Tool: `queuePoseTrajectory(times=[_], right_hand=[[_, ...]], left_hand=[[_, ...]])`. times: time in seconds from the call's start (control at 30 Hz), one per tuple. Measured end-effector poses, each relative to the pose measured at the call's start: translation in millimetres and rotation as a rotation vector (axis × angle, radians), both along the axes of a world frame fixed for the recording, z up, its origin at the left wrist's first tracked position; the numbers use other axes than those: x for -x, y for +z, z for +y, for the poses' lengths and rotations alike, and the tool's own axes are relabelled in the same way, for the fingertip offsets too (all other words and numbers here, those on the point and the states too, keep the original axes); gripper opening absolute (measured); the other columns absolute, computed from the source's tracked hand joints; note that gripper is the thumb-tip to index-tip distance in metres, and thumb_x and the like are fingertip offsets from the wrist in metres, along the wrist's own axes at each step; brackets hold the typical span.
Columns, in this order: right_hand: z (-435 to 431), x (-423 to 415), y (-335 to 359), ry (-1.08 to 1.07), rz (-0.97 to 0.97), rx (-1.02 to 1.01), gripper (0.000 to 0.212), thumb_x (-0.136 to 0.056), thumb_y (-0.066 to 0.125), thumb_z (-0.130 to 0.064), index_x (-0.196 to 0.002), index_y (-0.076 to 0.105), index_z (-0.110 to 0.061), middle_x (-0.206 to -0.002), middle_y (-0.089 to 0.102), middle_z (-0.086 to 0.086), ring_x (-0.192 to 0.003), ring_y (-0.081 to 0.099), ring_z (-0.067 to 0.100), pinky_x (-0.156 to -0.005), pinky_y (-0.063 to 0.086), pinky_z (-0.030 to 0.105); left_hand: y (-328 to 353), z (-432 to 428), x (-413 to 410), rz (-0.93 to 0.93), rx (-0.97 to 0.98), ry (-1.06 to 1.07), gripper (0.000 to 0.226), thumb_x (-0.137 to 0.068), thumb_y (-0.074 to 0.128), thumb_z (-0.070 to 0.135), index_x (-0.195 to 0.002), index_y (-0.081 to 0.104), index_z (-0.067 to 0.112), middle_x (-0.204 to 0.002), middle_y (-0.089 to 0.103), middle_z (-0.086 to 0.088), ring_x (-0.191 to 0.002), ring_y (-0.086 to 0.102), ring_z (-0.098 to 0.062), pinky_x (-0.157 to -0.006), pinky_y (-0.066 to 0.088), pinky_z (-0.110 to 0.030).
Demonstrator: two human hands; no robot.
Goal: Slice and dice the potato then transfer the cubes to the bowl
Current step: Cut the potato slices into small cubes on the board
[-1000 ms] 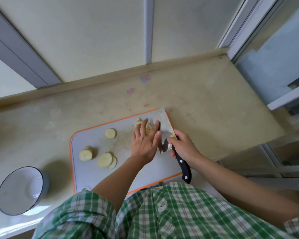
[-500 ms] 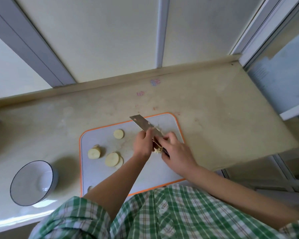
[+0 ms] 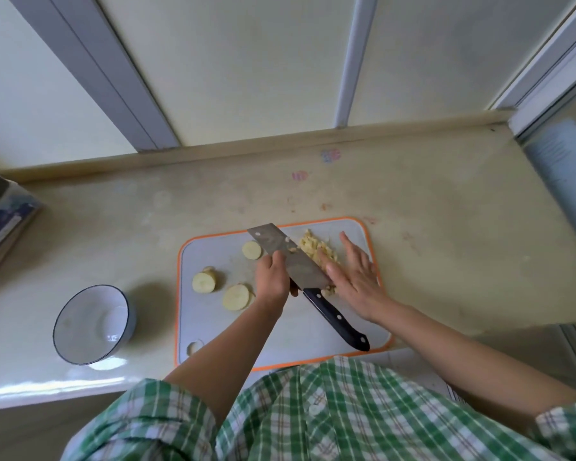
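i'm scooping: left hand (image 3: pixel 272 278) grips cleaver (image 3: pixel 295 262), flat right hand (image 3: pixel 358 281) pushes diced potato (image 3: pixel 315 249); next, level carry left to bowl (image 3: pixel 68 341).

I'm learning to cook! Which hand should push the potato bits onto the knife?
Probably the right hand: it lies open beside the cubes, across from the blade. The left hand is busy gripping the knife.

Grips the knife (image 3: pixel 301 266) with the left hand (image 3: pixel 270 281), fingers (image 3: pixel 277 261) curled over the blade close to the handle, wrist straight. Holds the right hand (image 3: pixel 358 277) open and flat just beside it, palm down, fingers (image 3: pixel 349 248) straight and pointing away, thumb near the blade.
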State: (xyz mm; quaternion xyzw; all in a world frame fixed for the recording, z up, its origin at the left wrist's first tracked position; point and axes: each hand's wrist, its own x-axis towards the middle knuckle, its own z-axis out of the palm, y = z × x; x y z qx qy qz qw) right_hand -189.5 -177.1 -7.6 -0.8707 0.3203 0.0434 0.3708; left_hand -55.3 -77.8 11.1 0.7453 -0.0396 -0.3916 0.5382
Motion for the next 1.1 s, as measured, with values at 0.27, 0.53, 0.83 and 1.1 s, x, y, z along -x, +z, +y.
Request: queuePoseTrajectory(times=[0.27, 0.53, 0.83, 1.1], right_hand=[[-3, -10, 4, 0.045, -0.037, -0.002, 0.067, -0.081, 0.001, -0.069, -0.142, 0.021, -0.053, -0.158, -0.011, -0.008, -0.144, -0.008, 0.013, -0.115, 0.001, 0.038], [5, -30, 3, 0.022, -0.048, 0.037, 0.068, -0.080, 0.000, -0.065, -0.141, 0.027, -0.051, -0.159, -0.005, -0.006, -0.143, -0.003, 0.013, -0.113, 0.004, 0.038], [11, -37, 6, 0.095, -0.042, 0.076, 0.066, -0.084, 0.000, -0.062, -0.144, 0.023, -0.048, -0.159, -0.005, -0.003, -0.143, -0.001, 0.015, -0.113, 0.007, 0.041], [13, -31, 5, 0.127, 0.010, 0.069, 0.062, -0.089, 0.007, -0.060, -0.146, 0.023, -0.041, -0.159, -0.002, -0.006, -0.143, -0.001, 0.013, -0.114, 0.007, 0.040]], left_hand=[[-2, 0, -3, -0.042, -0.015, -0.017, 0.026, -0.091, 0.033, 0.009, -0.073, 0.050, 0.004, -0.054, 0.046, -0.017, -0.032, 0.041, -0.022, -0.042, 0.030, -0.029], [2, 5, 3, -0.036, 0.017, -0.040, 0.030, -0.090, 0.033, 0.007, -0.064, 0.047, 0.003, -0.049, 0.045, -0.017, -0.034, 0.041, -0.023, -0.037, 0.030, -0.025], [3, 11, 7, -0.060, 0.004, -0.073, 0.037, -0.092, 0.034, 0.007, -0.056, 0.045, 0.004, -0.045, 0.046, -0.013, -0.033, 0.043, -0.023, -0.035, 0.032, -0.024], [7, 14, 6, -0.088, 0.002, -0.069, 0.035, -0.090, 0.033, 0.008, -0.056, 0.040, 0.006, -0.047, 0.043, -0.013, -0.033, 0.040, -0.022, -0.035, 0.030, -0.024]])
